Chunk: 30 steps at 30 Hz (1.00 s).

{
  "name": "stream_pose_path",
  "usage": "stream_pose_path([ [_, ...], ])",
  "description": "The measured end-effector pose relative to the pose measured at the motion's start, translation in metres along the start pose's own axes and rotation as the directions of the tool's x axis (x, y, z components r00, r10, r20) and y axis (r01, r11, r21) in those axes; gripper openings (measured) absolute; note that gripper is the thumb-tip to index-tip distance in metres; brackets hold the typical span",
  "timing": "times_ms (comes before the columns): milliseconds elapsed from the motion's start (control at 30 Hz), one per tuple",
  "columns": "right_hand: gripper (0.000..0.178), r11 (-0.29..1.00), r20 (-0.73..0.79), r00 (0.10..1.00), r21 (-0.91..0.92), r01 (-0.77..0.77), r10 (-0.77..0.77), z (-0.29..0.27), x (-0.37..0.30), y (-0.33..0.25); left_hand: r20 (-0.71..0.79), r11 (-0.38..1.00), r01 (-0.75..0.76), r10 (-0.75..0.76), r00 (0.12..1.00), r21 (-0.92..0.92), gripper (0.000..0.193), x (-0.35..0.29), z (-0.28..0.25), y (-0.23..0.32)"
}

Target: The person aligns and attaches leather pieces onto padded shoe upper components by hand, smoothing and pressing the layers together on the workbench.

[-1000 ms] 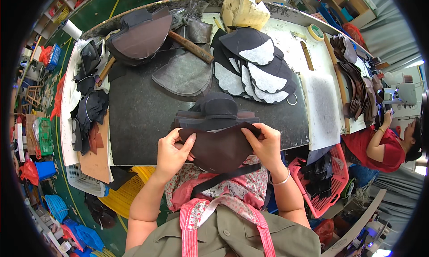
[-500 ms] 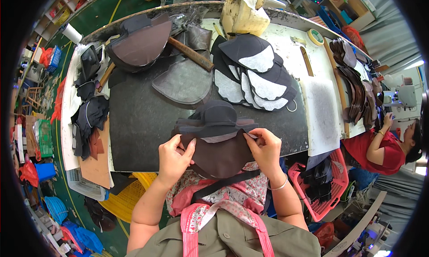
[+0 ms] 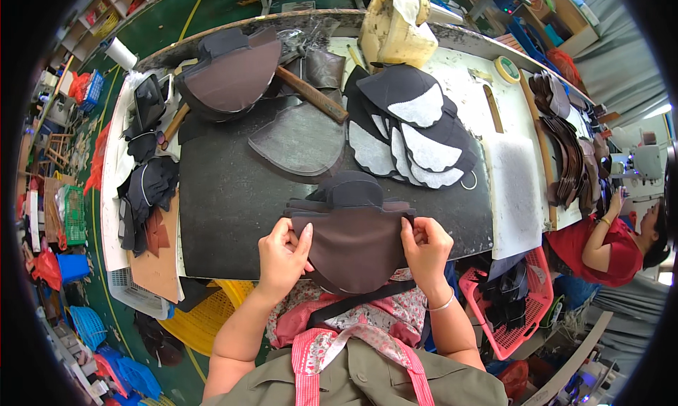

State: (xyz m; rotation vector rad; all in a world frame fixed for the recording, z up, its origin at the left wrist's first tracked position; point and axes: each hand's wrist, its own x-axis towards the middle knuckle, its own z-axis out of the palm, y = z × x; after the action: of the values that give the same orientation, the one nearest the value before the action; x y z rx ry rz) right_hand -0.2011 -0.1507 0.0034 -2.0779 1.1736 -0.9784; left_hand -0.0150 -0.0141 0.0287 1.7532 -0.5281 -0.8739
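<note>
**Inspector A:** Room first. A workshop with a green floor, shelving at the far left, and plastic baskets about the bench, among them a red basket [image 3: 524, 303] low on the right. Another person in a red top [image 3: 600, 247] works at the right end.

**Inspector B:** The bench?

**A:** A long table with a pale top [image 3: 510, 187], most of it covered by a dark work mat [image 3: 233, 215]. On the mat, from large to small: a fan of black pieces with white lining patches [image 3: 413, 134], a grey half-round panel [image 3: 302, 141], a brown-faced stack [image 3: 229, 74] at the far left, a wooden-handled hammer [image 3: 311, 93], and a roll of tape [image 3: 506, 68] at the far right.

**B:** State of the work?

**A:** In my judgement, mid-run. A dark brown curved piece [image 3: 353, 247] lies at the near edge of the mat, overhanging toward the lap, on top of a small pile of like pieces [image 3: 349, 190]. The left hand [image 3: 282, 254] pinches its left upper corner; the right hand [image 3: 424, 247] is closed on its right upper corner, both clamped on it. The fanned stacks look handled; the pile beneath appears outstanding.
</note>
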Motion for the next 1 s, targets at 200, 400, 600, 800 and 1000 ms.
stream_pose_path([
  [200,0.016,0.996,-0.033,0.997,-0.051,0.073,-0.075,0.004,-0.002,-0.003,-0.014,0.999,-0.043,0.043,0.999,-0.025,0.018,0.0,0.004,-0.006],
  [400,0.023,0.978,-0.087,0.996,-0.203,-0.05,0.033,-0.005,-0.001,-0.001,-0.181,0.753,-0.257,0.445,0.877,0.605,0.023,-0.006,0.001,-0.016],
  [600,0.063,0.861,0.419,0.788,-0.025,0.508,-0.452,-0.002,-0.037,-0.052,0.415,0.359,-0.758,0.669,0.616,0.545,0.041,-0.017,0.021,-0.013],
  [800,0.093,0.856,0.659,0.72,-0.226,0.465,-0.217,-0.018,-0.024,-0.026,0.542,0.296,-0.692,0.452,0.709,0.658,0.06,-0.017,0.018,-0.014],
  [1000,0.052,0.871,0.25,0.941,-0.379,0.311,-0.227,-0.023,0.036,0.029,0.549,0.303,-0.696,0.444,0.708,0.651,0.05,-0.017,0.017,-0.012],
])
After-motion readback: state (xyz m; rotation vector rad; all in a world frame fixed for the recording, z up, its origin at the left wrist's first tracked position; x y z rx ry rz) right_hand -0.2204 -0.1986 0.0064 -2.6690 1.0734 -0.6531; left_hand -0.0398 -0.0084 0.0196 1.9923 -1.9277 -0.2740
